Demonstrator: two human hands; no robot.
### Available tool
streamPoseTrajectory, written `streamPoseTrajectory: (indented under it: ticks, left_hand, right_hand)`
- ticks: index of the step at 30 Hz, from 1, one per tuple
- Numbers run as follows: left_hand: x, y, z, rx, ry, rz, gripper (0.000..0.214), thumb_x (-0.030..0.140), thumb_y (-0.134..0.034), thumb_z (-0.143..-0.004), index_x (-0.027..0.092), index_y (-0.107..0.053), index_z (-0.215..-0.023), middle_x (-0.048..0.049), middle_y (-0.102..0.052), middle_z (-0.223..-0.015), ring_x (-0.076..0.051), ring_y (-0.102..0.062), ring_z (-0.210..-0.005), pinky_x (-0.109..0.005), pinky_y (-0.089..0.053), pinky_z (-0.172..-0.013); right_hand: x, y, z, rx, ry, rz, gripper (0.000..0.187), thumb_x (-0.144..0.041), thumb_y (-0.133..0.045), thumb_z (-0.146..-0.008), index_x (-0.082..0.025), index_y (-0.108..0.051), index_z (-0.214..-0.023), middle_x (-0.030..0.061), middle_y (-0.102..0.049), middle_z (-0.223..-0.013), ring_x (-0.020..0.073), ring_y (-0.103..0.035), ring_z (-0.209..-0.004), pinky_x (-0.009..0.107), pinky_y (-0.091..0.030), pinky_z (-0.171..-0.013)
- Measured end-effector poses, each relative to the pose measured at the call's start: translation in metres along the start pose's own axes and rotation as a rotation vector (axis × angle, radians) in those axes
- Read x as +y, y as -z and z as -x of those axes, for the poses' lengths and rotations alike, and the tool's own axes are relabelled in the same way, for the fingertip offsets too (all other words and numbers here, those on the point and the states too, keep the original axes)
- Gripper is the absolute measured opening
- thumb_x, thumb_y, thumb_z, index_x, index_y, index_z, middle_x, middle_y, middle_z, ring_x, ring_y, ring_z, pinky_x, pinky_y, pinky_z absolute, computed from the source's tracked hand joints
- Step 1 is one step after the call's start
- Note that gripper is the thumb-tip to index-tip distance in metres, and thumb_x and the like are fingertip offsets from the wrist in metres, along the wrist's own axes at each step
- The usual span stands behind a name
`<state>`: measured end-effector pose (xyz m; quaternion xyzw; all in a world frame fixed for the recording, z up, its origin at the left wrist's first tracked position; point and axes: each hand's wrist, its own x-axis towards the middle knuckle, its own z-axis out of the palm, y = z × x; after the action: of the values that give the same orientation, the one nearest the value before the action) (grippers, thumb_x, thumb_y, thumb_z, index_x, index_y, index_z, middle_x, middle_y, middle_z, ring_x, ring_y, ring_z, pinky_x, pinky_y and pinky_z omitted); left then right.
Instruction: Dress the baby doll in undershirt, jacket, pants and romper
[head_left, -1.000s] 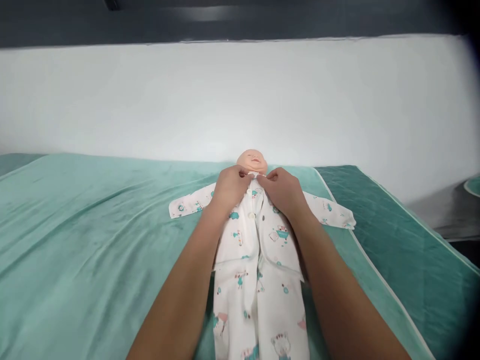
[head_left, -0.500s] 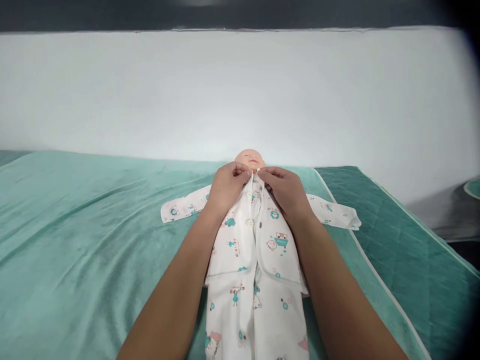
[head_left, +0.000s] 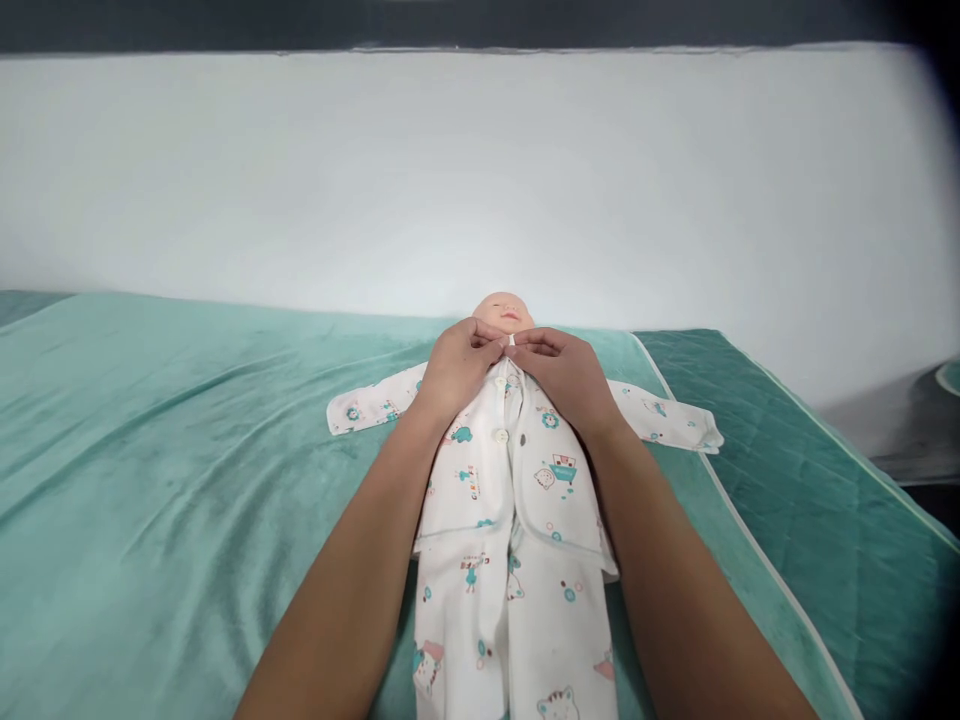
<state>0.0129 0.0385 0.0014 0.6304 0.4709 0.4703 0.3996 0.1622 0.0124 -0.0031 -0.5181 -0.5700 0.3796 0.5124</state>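
Observation:
A baby doll (head_left: 505,310) lies on its back on a teal blanket (head_left: 187,450), head away from me. It wears a white printed shirt (head_left: 517,450) with buttons down the front and matching trousers (head_left: 517,630). My left hand (head_left: 457,365) and my right hand (head_left: 562,375) meet at the shirt's collar just below the doll's chin. Each hand pinches one edge of the collar, fingers closed. The sleeves lie spread out to both sides.
A darker teal quilted mat (head_left: 810,480) lies under the blanket on the right, its edge running diagonally. A white wall (head_left: 480,180) rises behind the doll. A dark floor strip (head_left: 915,420) shows at far right.
Both hands stay pinched at the collar and have drawn closer together under the chin. The view has shifted slightly, so the doll sits a little higher in the picture.

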Motion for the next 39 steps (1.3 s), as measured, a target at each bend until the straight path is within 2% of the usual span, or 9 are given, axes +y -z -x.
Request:
streamPoseTrajectory:
  ticks: [3,7,13,18,26,30,33,37,39]
  left_hand:
    - [0.001,0.0,0.001,-0.01,0.001,-0.01,0.015,0.033,-0.065,-0.084,0.018,-0.064,-0.082,-0.0037,-0.072,-0.083,-0.016,-0.066,-0.078,-0.03,-0.048,-0.073]
    - [0.003,-0.001,0.003,-0.037,0.03,0.024,0.025,0.039,-0.074,-0.078,0.018,-0.064,-0.088,-0.0058,-0.073,-0.09,-0.019,-0.068,-0.082,-0.031,-0.05,-0.074]
    - [0.001,0.001,0.005,-0.066,0.131,0.174,0.024,0.026,-0.076,-0.075,0.019,-0.065,-0.095,-0.0044,-0.072,-0.085,-0.018,-0.069,-0.075,-0.032,-0.051,-0.071]
    - [0.004,0.004,0.006,-0.1,0.18,0.226,0.022,0.018,-0.071,-0.077,0.019,-0.065,-0.098,-0.0053,-0.071,-0.089,-0.018,-0.068,-0.077,-0.034,-0.053,-0.073]
    - [0.002,0.003,0.01,0.009,0.018,-0.031,0.013,0.016,-0.062,-0.079,0.018,-0.068,-0.09,-0.004,-0.07,-0.09,-0.015,-0.064,-0.082,-0.03,-0.049,-0.079]
    - [0.003,0.007,0.03,0.059,-0.021,-0.035,0.01,0.026,-0.063,-0.081,0.019,-0.068,-0.085,-0.0023,-0.07,-0.088,-0.015,-0.062,-0.081,-0.029,-0.047,-0.079]
    - [0.007,0.01,0.051,0.028,-0.03,-0.031,0.016,0.034,-0.061,-0.084,0.019,-0.067,-0.085,-0.0002,-0.067,-0.082,-0.013,-0.056,-0.073,-0.026,-0.044,-0.072]
    - [0.011,0.013,0.071,0.013,-0.054,-0.091,0.019,0.037,-0.062,-0.086,0.021,-0.069,-0.09,-0.0004,-0.064,-0.088,-0.012,-0.05,-0.072,-0.026,-0.041,-0.07]
    - [0.011,0.014,0.074,0.006,-0.088,-0.13,0.016,0.035,-0.063,-0.085,0.021,-0.069,-0.091,-0.0006,-0.063,-0.09,-0.012,-0.047,-0.072,-0.025,-0.04,-0.071]
  right_hand:
    - [-0.002,0.0,0.0,-0.018,-0.03,0.064,0.027,-0.036,-0.072,-0.072,-0.019,-0.069,-0.092,0.002,-0.071,-0.085,0.0162,-0.064,-0.078,0.03,-0.05,-0.072]
    - [-0.005,-0.001,0.001,-0.051,-0.019,0.177,0.024,-0.034,-0.07,-0.072,-0.02,-0.067,-0.092,-0.0012,-0.067,-0.075,0.0155,-0.061,-0.071,0.031,-0.047,-0.068]
    - [-0.007,-0.002,0.003,-0.066,-0.013,0.23,0.03,-0.032,-0.07,-0.07,-0.021,-0.062,-0.097,-0.0011,-0.069,-0.076,0.0181,-0.064,-0.075,0.031,-0.047,-0.069]
    - [-0.007,-0.003,0.005,-0.07,0.016,0.231,0.042,-0.031,-0.071,-0.071,-0.023,-0.061,-0.111,-0.001,-0.072,-0.08,0.019,-0.066,-0.08,0.033,-0.047,-0.074]
    - [-0.012,0.004,0.017,-0.118,0.029,0.207,0.033,-0.034,-0.065,-0.08,-0.023,-0.063,-0.112,0.0014,-0.07,-0.092,0.0176,-0.064,-0.081,0.033,-0.048,-0.073]
    - [-0.018,0.005,0.036,-0.034,0.063,0.253,0.032,-0.038,-0.065,-0.082,-0.021,-0.063,-0.109,0.0073,-0.067,-0.112,0.0224,-0.062,-0.099,0.039,-0.048,-0.087]
    - [-0.015,0.0,0.054,0.045,0.162,0.354,0.035,-0.038,-0.067,-0.081,-0.022,-0.061,-0.112,0.0095,-0.063,-0.122,0.027,-0.055,-0.113,0.044,-0.043,-0.097]
    - [-0.007,-0.01,0.074,0.242,0.243,0.497,0.028,-0.034,-0.066,-0.081,-0.02,-0.063,-0.106,0.0115,-0.061,-0.114,0.0278,-0.053,-0.108,0.044,-0.042,-0.096]
    - [-0.006,-0.014,0.078,0.276,0.227,0.525,0.024,-0.034,-0.064,-0.082,-0.02,-0.063,-0.102,0.0101,-0.062,-0.106,0.0257,-0.054,-0.1,0.041,-0.044,-0.09]
